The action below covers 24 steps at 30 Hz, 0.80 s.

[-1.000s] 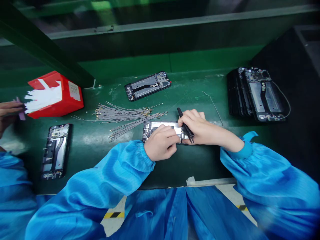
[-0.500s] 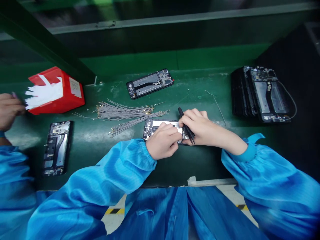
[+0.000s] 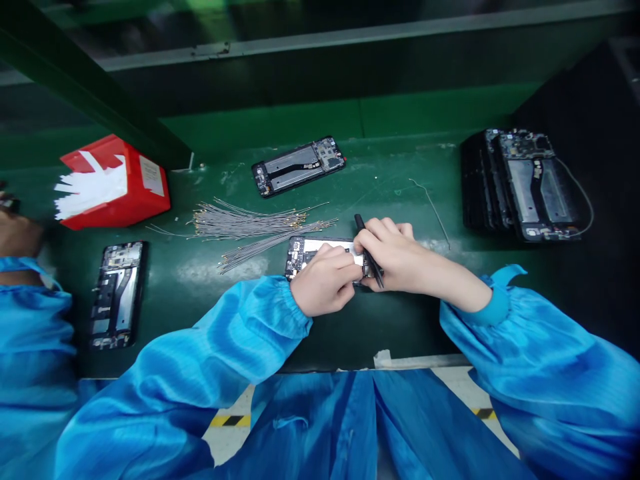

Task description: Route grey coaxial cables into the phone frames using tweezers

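Observation:
An opened phone lies flat on the green bench under both my hands, its silver inner plate and circuit parts partly covered. My left hand is closed over the middle of it, fingers curled and pinched at the plate; whatever is between them is hidden. Black tweezers slant through my right hand, which is closed around them at the phone's right end. Its fingertips reach down to the phone's edge. Just left of the phone lies a bundle of thin grey cables with small gold ends.
A single cable lies right of my hands. Several opened phones stand stacked at far right. One phone lies behind, another at left. A red box holds white strips. A co-worker's hand is at the left edge.
The tweezers' tips have shifted slightly left, while both my hands stay nearly in place over the phone. The co-worker's hand has drawn back from the red box.

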Each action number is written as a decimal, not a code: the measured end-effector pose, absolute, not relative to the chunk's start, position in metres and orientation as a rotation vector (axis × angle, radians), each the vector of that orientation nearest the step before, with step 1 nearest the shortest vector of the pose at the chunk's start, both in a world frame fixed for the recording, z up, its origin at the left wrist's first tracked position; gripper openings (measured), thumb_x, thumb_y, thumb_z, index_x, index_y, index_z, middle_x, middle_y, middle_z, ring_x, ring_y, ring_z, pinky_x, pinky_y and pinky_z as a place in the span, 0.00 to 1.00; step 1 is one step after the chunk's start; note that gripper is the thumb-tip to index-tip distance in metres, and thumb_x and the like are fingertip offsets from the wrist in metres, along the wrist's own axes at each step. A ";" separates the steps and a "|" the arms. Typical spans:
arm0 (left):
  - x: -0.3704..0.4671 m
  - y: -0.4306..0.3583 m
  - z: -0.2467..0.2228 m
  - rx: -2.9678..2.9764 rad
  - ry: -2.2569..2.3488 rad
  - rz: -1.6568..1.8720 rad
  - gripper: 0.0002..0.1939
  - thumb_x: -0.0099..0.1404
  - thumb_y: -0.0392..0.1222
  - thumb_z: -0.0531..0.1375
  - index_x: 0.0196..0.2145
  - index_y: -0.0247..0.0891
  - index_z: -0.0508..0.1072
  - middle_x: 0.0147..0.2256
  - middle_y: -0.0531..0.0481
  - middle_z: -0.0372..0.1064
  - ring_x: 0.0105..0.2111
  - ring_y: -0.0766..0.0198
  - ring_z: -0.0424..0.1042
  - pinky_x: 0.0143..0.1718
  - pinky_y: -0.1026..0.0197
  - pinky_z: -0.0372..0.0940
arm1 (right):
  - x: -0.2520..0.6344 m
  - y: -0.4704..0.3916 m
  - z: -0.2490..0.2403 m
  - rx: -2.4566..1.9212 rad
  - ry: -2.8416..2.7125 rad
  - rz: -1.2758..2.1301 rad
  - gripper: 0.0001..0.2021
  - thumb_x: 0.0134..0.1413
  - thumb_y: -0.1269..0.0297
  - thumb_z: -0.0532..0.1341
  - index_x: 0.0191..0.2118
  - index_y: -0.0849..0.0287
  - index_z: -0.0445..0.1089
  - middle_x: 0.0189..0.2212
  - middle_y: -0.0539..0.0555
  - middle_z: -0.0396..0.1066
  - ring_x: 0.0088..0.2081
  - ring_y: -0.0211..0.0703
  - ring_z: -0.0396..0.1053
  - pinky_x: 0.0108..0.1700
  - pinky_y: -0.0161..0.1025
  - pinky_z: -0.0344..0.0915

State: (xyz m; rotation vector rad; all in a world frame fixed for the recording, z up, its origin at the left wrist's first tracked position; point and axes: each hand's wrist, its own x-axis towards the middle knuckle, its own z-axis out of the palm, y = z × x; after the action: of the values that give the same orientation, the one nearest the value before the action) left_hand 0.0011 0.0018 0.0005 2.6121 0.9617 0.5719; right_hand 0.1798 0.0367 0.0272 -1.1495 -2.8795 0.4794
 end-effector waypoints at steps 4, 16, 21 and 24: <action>0.001 0.002 0.001 2.614 0.924 0.564 0.08 0.52 0.30 0.49 0.25 0.37 0.66 0.23 0.51 0.60 0.28 0.64 0.58 0.34 0.59 0.54 | 0.181 0.036 0.023 -1.184 -2.832 0.523 0.14 0.42 0.61 0.58 0.36 0.56 0.56 0.36 0.55 0.57 0.38 0.49 0.54 0.34 0.38 0.44; 0.001 0.000 0.003 2.643 0.893 0.491 0.08 0.52 0.31 0.49 0.26 0.37 0.66 0.24 0.51 0.59 0.29 0.63 0.58 0.35 0.58 0.54 | 0.179 0.032 0.027 -1.240 -2.806 0.570 0.12 0.43 0.63 0.57 0.36 0.56 0.56 0.36 0.55 0.57 0.37 0.48 0.54 0.35 0.39 0.46; -0.005 0.000 0.008 2.606 0.950 0.556 0.09 0.52 0.32 0.49 0.27 0.36 0.67 0.24 0.50 0.60 0.29 0.62 0.57 0.33 0.57 0.54 | 0.189 0.041 0.021 -1.162 -2.659 0.749 0.13 0.48 0.57 0.57 0.37 0.55 0.55 0.37 0.55 0.59 0.39 0.48 0.57 0.38 0.41 0.50; -0.006 0.001 0.009 2.596 1.028 0.609 0.10 0.53 0.33 0.49 0.30 0.36 0.68 0.27 0.48 0.63 0.30 0.61 0.59 0.33 0.56 0.54 | 0.197 0.046 0.016 -1.168 -2.584 0.775 0.12 0.51 0.54 0.56 0.37 0.55 0.55 0.38 0.56 0.61 0.41 0.49 0.58 0.39 0.43 0.53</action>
State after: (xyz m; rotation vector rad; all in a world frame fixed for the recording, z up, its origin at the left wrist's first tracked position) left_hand -0.0063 0.0011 0.0088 2.5961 1.0277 0.6089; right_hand 0.1975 0.0465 0.0161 -1.1679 -2.5839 0.7750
